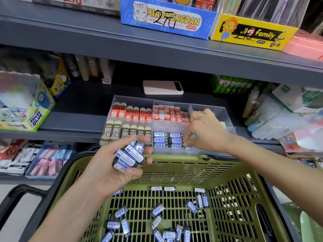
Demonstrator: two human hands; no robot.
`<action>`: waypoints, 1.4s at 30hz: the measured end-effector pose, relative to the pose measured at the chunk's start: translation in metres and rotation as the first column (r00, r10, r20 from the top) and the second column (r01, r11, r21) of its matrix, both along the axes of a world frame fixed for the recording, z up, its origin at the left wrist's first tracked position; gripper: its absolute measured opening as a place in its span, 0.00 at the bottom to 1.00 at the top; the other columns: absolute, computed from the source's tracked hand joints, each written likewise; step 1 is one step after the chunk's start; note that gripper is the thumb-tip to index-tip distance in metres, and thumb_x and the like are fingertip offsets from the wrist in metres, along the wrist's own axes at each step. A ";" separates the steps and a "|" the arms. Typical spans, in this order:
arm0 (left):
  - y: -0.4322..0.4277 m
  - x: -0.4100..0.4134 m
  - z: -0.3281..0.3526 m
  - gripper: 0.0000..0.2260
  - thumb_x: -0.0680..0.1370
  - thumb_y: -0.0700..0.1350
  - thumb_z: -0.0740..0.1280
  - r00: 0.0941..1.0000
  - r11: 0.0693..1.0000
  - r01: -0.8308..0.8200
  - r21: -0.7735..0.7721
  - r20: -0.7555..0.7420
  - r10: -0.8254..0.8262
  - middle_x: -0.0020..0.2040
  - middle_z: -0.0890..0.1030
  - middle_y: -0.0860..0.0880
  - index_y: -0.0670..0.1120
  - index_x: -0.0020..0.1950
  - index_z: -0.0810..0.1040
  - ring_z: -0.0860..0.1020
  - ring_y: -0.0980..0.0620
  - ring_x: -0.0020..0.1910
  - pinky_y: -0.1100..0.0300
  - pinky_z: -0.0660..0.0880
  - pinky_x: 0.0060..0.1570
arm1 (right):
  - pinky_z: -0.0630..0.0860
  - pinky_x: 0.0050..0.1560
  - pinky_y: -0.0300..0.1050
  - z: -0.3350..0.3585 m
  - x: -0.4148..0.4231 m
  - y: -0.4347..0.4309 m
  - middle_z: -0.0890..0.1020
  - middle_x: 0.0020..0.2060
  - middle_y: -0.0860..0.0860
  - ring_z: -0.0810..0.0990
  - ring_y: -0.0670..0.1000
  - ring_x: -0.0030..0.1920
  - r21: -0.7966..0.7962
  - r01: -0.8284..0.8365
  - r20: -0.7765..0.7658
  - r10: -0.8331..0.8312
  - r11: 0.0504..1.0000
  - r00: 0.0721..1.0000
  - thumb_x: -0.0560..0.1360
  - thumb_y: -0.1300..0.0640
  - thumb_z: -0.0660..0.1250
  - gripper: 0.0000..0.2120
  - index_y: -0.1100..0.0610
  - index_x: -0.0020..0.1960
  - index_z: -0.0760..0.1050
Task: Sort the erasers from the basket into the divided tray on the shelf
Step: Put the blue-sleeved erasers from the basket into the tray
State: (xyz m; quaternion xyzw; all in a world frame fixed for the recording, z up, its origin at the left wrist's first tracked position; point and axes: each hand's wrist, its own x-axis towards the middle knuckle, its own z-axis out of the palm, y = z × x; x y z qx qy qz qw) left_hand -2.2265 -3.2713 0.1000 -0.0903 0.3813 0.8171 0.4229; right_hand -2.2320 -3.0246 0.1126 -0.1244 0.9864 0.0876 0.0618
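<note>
The left hand (111,165) grips a bunch of erasers (130,157); the right hand (202,130) pinches one eraser (187,147) in the divided tray (209,109).

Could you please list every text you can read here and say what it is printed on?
"MIAOMENGDAN" and "36PCS": blue cat box.
"2元", handwritten: same box.
"family": yellow box beside it.
"POWER GLUE": glue box, left.
"2B": brown-sleeved erasers in the divided tray.
"吃铅虫": blue erasers in that tray.
Too small or blurred: red erasers, the handful in the left hand, loose erasers in the basket.
</note>
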 end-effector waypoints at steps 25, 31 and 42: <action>0.000 0.002 -0.001 0.13 0.71 0.46 0.65 0.999 0.997 -0.039 -0.063 0.002 0.039 0.38 0.79 0.40 0.38 0.43 0.83 0.78 0.46 0.31 0.67 0.66 0.16 | 0.53 0.52 0.45 0.000 0.014 0.006 0.76 0.39 0.44 0.70 0.49 0.51 -0.130 0.111 0.103 -0.097 0.985 0.990 0.81 0.45 0.43 0.22 0.49 0.53 0.75; 0.000 0.003 -0.001 0.12 0.70 0.46 0.65 0.999 0.997 -0.032 -0.063 -0.007 0.032 0.37 0.79 0.40 0.39 0.43 0.83 0.78 0.46 0.31 0.65 0.65 0.16 | 0.54 0.55 0.47 -0.002 0.014 0.000 0.79 0.45 0.44 0.70 0.50 0.54 -0.181 0.114 0.073 -0.102 0.977 0.992 0.81 0.45 0.41 0.21 0.48 0.65 0.68; -0.001 0.003 0.000 0.12 0.71 0.46 0.65 0.999 0.997 -0.035 -0.065 -0.032 0.033 0.37 0.80 0.40 0.39 0.41 0.84 0.79 0.46 0.31 0.66 0.66 0.17 | 0.68 0.48 0.43 0.003 0.011 -0.004 0.83 0.47 0.42 0.77 0.49 0.51 -0.189 0.182 -0.069 -0.198 0.965 0.978 0.74 0.48 0.67 0.05 0.43 0.48 0.80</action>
